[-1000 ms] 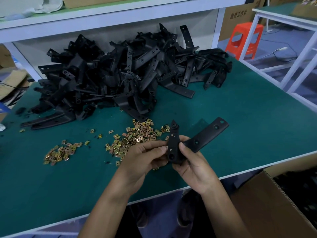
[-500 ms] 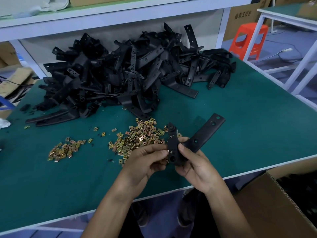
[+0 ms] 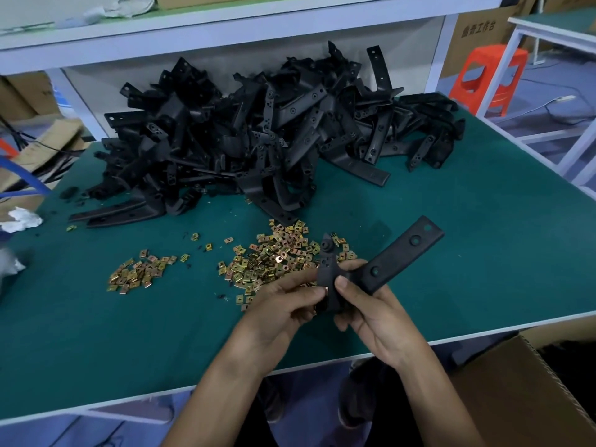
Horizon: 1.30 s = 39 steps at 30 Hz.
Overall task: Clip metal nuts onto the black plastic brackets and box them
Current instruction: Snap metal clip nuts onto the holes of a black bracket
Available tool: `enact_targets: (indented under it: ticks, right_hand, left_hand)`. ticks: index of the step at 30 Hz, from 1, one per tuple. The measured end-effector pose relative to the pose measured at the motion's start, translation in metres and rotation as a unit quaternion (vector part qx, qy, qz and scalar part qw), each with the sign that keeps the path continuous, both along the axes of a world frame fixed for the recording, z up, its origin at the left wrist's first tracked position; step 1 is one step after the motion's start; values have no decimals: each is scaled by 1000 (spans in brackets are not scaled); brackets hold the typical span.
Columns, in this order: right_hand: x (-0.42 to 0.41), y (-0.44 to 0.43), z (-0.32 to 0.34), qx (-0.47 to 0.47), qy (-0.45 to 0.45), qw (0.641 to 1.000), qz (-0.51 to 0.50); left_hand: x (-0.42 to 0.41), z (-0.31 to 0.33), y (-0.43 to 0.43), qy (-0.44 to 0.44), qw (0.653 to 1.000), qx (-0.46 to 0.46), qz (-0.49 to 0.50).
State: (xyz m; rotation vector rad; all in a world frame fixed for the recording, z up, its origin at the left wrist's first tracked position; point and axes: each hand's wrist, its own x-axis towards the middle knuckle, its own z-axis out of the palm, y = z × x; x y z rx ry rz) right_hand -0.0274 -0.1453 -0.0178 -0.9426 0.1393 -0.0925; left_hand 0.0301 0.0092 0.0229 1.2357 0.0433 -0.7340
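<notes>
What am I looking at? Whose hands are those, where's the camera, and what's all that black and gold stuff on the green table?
There is no machine, just a person working with two bare hands. The camera sits on the person's head and looks down, so you see what they see. On the green table lies a heap of black plastic brackets, and nearer, two little piles of gold-coloured metal nuts. The right hand grips one black bracket, and the left hand pinches its lower end, perhaps pressing a nut on; that is too small to tell. A cardboard box waits at the lower right.
</notes>
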Motion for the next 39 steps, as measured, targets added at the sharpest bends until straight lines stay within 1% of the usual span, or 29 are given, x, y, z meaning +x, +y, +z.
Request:
enact_targets:
  ticks: [1, 3, 5, 6, 7, 8, 9, 10, 11, 12, 13, 19, 20, 24, 27, 29, 32, 34, 35, 39]
  right_hand:
    - [0, 1, 0, -1, 0, 1000, -3]
    - [1, 1, -1, 1, -1, 1000, -10]
    - [2, 2, 0, 9, 7, 1000, -20]
    - [4, 1, 0, 15, 15, 999, -27]
    - [4, 1, 0, 25, 24, 999, -35]
    - [5, -1, 0, 39, 31, 998, -45]
    - [4, -2, 0, 55, 36, 996, -54]
    - [4, -3, 0, 67, 39, 995, -60]
    - [3, -3, 0, 70, 40, 995, -60]
    - [3, -3, 0, 68, 38, 995, -55]
    - [3, -2, 1, 64, 35, 996, -47]
    - [2, -3, 2, 70, 35, 996, -34]
    - [2, -3, 2, 72, 36, 996, -34]
    - [2, -3, 2, 82, 40, 995, -35]
    - [2, -4, 1, 76, 33, 996, -21]
    - [1, -4, 1, 58, 30, 998, -11]
    - [1, -4, 0, 51, 33, 998, -6]
    - [0, -4, -1, 55, 31, 998, -5]
    - [0, -4, -1, 56, 29, 998, -6]
    - [0, -4, 0, 43, 35, 998, -7]
  left_hand:
    - [-1, -1, 0, -7, 1000, 4, -4]
    - [1, -2, 2, -46, 998, 27, -21]
    - [7, 0, 4, -122, 990, 62, -47]
    - [14, 1, 4, -184, 976, 101, -51]
    - [24, -1, 4, -271, 946, 174, -43]
    - [35, -3, 3, -369, 887, 275, -27]
    - [45, -5, 3, -452, 808, 378, -14]
    - [54, -8, 3, -497, 736, 459, -12]
    - [62, -13, 3, -506, 691, 516, -21]
    - [68, -17, 4, -496, 672, 548, -33]
    - [73, -20, 4, -484, 672, 559, -42]
    - [89, -12, -1, -459, 712, 528, -59]
    - [87, -10, 0, -452, 728, 513, -52]
    - [75, 1, 5, -411, 820, 398, -2]
    - [61, 11, 7, -337, 902, 268, 7]
    - [52, 12, 4, -284, 935, 213, 13]
    - [40, 12, -4, -207, 965, 162, 18]
    - [35, 13, -10, -150, 984, 92, 10]
    - [32, 13, -12, -135, 989, 66, 5]
    - [26, 14, -15, -140, 989, 40, -3]
